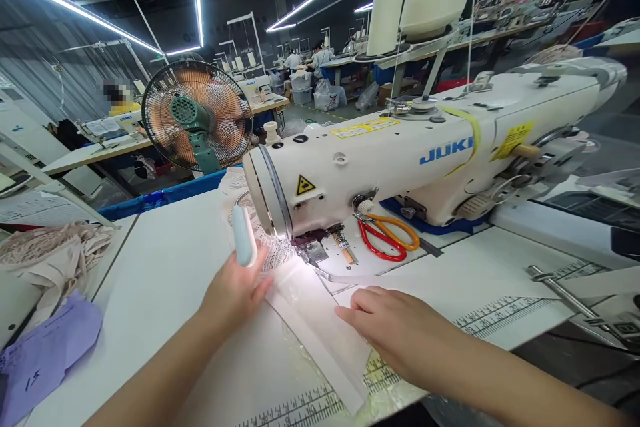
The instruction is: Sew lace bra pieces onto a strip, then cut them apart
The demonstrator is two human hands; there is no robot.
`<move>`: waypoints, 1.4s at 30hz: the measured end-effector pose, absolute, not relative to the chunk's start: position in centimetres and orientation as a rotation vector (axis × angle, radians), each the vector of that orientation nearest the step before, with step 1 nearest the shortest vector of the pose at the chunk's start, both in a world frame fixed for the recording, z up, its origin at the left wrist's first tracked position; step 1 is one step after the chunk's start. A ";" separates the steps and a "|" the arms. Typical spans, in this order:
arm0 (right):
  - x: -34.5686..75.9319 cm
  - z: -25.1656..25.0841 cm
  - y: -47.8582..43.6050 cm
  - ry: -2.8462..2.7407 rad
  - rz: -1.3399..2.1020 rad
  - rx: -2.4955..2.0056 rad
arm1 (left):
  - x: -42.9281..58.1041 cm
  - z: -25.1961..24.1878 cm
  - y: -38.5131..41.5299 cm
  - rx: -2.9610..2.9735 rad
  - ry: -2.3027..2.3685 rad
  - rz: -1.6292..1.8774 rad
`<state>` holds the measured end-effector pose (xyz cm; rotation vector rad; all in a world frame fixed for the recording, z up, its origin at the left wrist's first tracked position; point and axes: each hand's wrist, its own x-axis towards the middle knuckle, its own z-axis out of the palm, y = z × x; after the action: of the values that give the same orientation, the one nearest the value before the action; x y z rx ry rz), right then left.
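A piece of white lace fabric (277, 255) lies under the head of a white sewing machine (345, 167), lit at the needle area. Plain white fabric (313, 317) runs from there toward the table's front edge. My left hand (235, 290) is closed on the lace at its left side, its fingers partly behind a pale blue-and-white lamp (244, 237). At the right edge of the plain fabric, my right hand (385, 323) has its fingers curled together, gripping the cloth. A narrow white band (425, 280) passes behind that hand to the machine's metal guide.
Scissors with red and orange handles (385, 237) lie under the machine arm. Printed rulers (295, 410) mark the table (165, 273). A purple paper (55, 347) and beige lace (55, 250) are at left. A fan (195, 113) and thread cones (385, 19) stand behind.
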<state>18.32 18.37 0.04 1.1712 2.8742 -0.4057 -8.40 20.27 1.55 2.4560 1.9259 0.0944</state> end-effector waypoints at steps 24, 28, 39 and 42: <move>19.0 -1.0 18.6 3.002 -0.313 1.005 | -4.2 0.7 17.7 2.855 1.034 -0.021; 18.5 -0.9 19.3 2.999 -0.293 0.996 | -4.5 0.9 18.2 2.885 1.026 0.010; 17.2 -0.9 21.0 2.902 -0.176 1.044 | -5.1 0.2 19.3 2.942 1.033 0.282; 17.0 -0.8 21.3 2.880 -0.167 1.065 | -5.1 -0.2 19.6 2.954 1.014 0.318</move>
<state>16.97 21.33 -0.80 1.0654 2.8803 -0.1667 -5.08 19.63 -0.24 2.9541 1.0140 0.3180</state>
